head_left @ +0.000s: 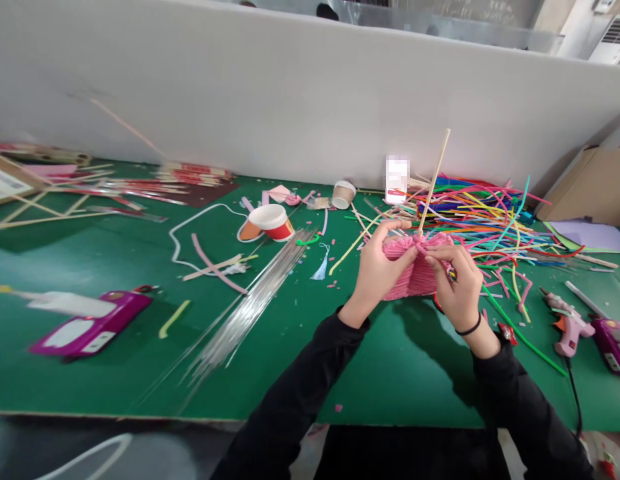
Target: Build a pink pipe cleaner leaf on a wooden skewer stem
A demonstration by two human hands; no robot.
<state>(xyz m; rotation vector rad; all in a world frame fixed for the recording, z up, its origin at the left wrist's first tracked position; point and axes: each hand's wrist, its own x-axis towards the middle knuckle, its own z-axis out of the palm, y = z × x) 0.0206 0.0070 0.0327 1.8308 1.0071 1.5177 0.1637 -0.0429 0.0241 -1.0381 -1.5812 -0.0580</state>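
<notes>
My left hand (377, 270) and my right hand (457, 283) both grip a pink bundle of pipe cleaners (413, 267) held above the green table (290, 360). A thin wooden stick (435, 177) rises from the top of the bundle, tilted to the right. My left fingers wrap the bundle's left side and top. The fingers of my right hand pinch its upper right edge, and a black band sits on that wrist. Both arms wear black sleeves.
A heap of coloured pipe cleaners (485, 213) lies behind my hands. A pink glue gun (567, 327) rests at the right. A fan of thin metal wires (250, 300), a tipped paper cup (270, 222), a magenta box (93, 327) and wooden sticks (50, 210) lie left. A white wall (290, 100) bounds the back.
</notes>
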